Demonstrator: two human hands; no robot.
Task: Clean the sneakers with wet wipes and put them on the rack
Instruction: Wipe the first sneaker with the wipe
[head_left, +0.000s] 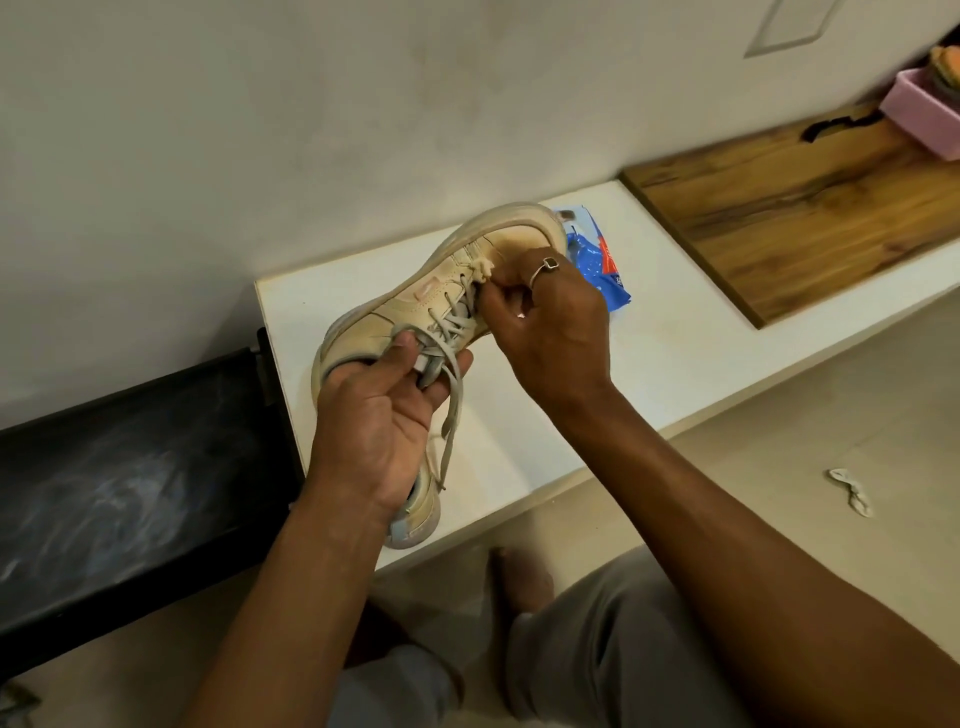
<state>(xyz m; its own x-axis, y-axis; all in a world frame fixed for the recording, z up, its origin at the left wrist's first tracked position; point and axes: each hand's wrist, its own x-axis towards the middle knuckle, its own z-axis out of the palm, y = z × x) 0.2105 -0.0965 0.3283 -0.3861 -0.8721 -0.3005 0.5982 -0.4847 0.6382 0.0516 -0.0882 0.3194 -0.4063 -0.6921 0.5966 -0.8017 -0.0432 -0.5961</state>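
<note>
tan sneaker (415, 306) is held above the white ledge (675, 353), long axis run from heel, near the body, to toe, far right. the collar is gripped by the curled left hand (374, 415). a wipe wad (480, 271) is pinched by the right hand (550, 322) at the lace top; the toe cap lies just beyond those fingers.

A tan sneaker (415, 306) with grey laces (453, 328) and an off-white wipe (481, 270), alongside a white ledge (675, 358), a blue, red and white packet (597, 267), a brown, dark-streaked wooden board (805, 218) and a pink box (919, 117).
</note>
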